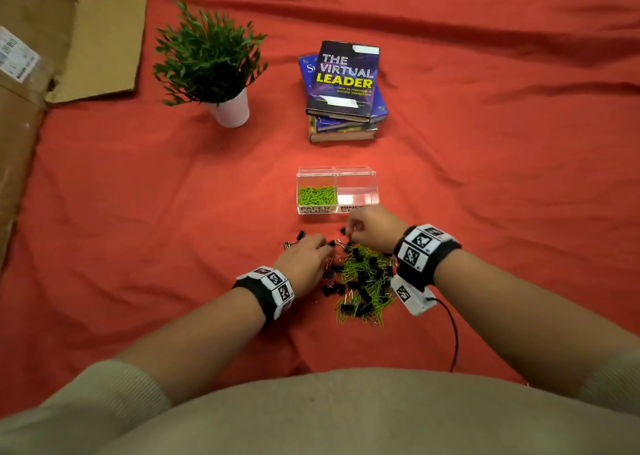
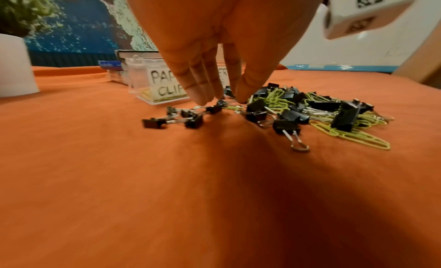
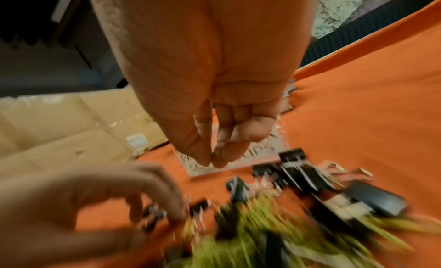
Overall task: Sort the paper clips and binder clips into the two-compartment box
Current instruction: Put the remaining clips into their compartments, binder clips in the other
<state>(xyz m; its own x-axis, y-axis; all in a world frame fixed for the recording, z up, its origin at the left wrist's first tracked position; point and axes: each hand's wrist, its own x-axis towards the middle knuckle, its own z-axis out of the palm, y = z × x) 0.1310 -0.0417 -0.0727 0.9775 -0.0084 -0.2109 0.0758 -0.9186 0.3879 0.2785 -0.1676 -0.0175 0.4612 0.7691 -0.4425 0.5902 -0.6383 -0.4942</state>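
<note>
A clear two-compartment box [image 1: 356, 198] stands on the red cloth. Its left half, labelled PAPER CLIPS, holds green paper clips [image 1: 317, 195]; nothing shows in the right half. Just in front lies a mixed pile [image 1: 363, 281] of black binder clips and green paper clips. My left hand [image 1: 308, 257] reaches down at the pile's left edge, fingers fairly straight, tips touching small binder clips [image 2: 190, 117]. My right hand [image 1: 351, 230] hovers between pile and box, thumb and forefinger pinched together [image 3: 211, 161] with nothing visible between them.
Behind the box is a stack of books [image 1: 346, 83], and a potted plant [image 1: 228, 108] stands to the left of them. Flattened cardboard [image 1: 97, 45] lies at the far left. A black cable [image 1: 454, 333] trails from my right wrist.
</note>
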